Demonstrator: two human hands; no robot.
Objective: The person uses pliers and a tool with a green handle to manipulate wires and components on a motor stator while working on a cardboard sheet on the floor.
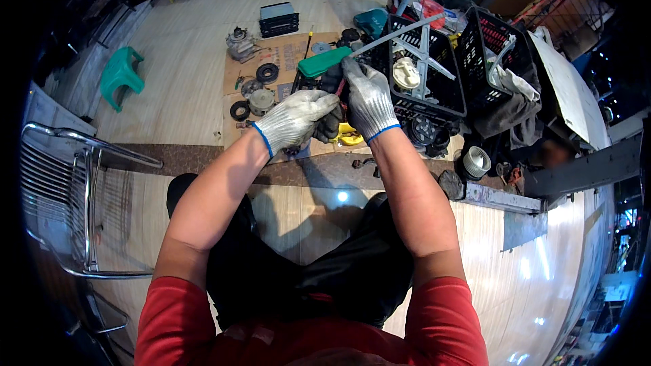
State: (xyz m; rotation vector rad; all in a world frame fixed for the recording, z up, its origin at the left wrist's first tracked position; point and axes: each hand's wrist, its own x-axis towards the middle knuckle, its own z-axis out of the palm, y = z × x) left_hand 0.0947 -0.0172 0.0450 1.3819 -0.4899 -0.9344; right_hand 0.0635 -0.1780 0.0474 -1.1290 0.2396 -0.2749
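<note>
Both my hands wear whitish knit gloves with blue cuffs and dark, soiled fingers. My left hand (298,119) curls its fingers inward, close to a dark piece that I cannot make out. My right hand (368,99) is closed, its fingertips up by a green, flat, handle-like piece (324,62). A long grey bar (397,34) slants up to the right from that piece; whether the two are joined I cannot tell. What lies between my hands is dark with a touch of red, mostly hidden. Just below the gloves sits a yellow piece (348,135).
Beneath the hands, a cardboard sheet (234,95) bears black rings (267,73) and round metal parts (261,101). Black crates (441,88) full of parts stand right. A white fan wheel (477,161) is nearer. Left are a green stool (122,76) and a metal chair (54,190).
</note>
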